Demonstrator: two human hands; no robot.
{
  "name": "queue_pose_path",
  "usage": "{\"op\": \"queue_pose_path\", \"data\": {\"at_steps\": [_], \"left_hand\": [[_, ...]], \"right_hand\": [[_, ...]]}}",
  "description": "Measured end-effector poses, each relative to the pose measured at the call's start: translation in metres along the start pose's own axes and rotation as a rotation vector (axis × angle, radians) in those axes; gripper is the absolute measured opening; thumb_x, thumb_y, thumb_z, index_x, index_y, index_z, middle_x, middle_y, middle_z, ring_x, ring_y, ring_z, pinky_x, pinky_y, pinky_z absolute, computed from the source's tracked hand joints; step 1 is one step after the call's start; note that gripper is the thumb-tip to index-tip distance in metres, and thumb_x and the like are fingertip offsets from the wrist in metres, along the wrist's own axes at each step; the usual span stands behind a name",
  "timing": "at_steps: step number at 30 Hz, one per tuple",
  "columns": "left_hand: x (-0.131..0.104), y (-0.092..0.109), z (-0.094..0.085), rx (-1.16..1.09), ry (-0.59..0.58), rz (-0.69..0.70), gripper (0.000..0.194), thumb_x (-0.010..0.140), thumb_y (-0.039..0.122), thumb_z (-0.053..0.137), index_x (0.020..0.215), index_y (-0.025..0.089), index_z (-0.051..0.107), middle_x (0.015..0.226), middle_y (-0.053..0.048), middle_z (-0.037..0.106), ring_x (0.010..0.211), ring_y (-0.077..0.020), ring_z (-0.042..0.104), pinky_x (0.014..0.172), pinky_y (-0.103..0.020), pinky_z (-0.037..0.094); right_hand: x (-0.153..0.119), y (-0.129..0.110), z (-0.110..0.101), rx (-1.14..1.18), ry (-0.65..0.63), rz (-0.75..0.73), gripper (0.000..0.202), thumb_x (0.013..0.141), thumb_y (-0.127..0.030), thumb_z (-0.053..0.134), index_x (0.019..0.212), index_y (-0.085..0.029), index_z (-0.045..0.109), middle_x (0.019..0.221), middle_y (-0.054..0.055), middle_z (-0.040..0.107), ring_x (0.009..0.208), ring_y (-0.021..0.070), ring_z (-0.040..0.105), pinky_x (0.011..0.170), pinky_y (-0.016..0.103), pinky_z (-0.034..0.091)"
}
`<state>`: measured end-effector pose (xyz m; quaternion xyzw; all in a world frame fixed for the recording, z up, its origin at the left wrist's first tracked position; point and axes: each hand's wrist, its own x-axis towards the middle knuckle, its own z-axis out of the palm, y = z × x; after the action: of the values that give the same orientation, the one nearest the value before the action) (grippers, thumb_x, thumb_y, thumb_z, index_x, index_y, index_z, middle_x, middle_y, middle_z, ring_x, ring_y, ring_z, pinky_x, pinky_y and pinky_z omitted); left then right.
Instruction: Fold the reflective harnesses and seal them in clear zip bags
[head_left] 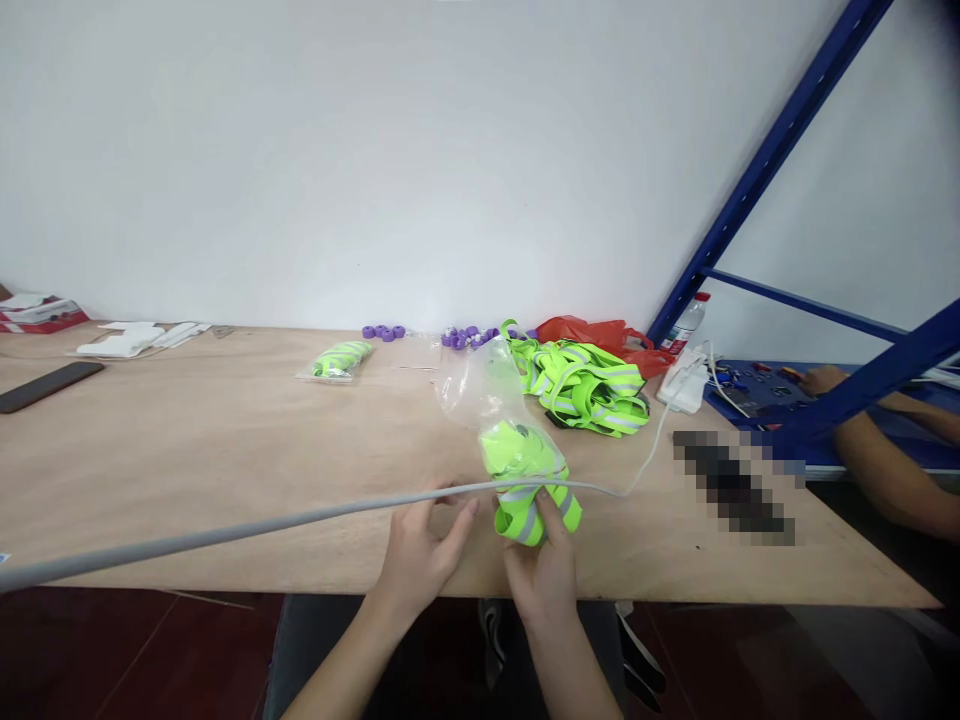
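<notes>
A grey cable (pixel 300 522) is being stretched across the foreground, passing in front of a neon strap bundle (pixel 521 515). The bundle is being pinched by the right hand (pixel 546 570), thumb against fingers, near the tabletop's (pixel 225 440) front edge; its upper part is being enclosed by a clear bag (pixel 476 390). The left hand (pixel 424 550) is being held just beside, thumb and fingers spread. Farther out, a strap pile (pixel 585 385) is being backed by a red bag (pixel 600 332).

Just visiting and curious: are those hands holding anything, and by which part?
The right hand holds a yellow-green strap bundle by its near end; the left hand looks empty.
</notes>
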<state>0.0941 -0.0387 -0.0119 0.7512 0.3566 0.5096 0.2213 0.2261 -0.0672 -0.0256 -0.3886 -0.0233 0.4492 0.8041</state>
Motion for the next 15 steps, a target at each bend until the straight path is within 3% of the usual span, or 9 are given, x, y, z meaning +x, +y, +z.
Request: {"op": "queue_pose_path", "data": {"at_steps": [4,8,15], "left_hand": [[0.008,-0.003,0.011,-0.064,-0.035,0.138,0.025,0.095,0.02,0.061,0.12,0.019,0.061,0.116,-0.011,0.068,0.11,-0.0228,0.068,0.093,-0.035,0.058],[0.015,-0.01,0.014,0.004,-0.03,0.274,0.029,0.096,0.014,0.058,0.124,0.021,0.062,0.117,-0.01,0.07,0.108,-0.0214,0.07,0.091,-0.031,0.059],[0.024,-0.02,0.0,0.214,-0.048,0.456,0.026,0.097,0.013,0.056,0.12,0.019,0.066,0.108,-0.011,0.075,0.095,-0.0213,0.074,0.083,-0.029,0.06]], "right_hand": [[0.0,0.006,-0.005,0.069,-0.064,0.05,0.028,0.072,-0.035,0.082,0.097,-0.024,0.073,0.091,0.0,0.078,0.092,0.0201,0.073,0.08,0.032,0.062],[0.002,0.012,-0.008,0.08,-0.067,0.06,0.027,0.073,-0.036,0.082,0.095,-0.024,0.073,0.092,0.0,0.078,0.098,0.02,0.073,0.085,0.032,0.061],[0.003,0.013,-0.006,0.095,-0.057,0.127,0.027,0.071,-0.033,0.085,0.094,-0.025,0.074,0.087,-0.002,0.079,0.091,0.0175,0.074,0.074,0.027,0.062]]}}
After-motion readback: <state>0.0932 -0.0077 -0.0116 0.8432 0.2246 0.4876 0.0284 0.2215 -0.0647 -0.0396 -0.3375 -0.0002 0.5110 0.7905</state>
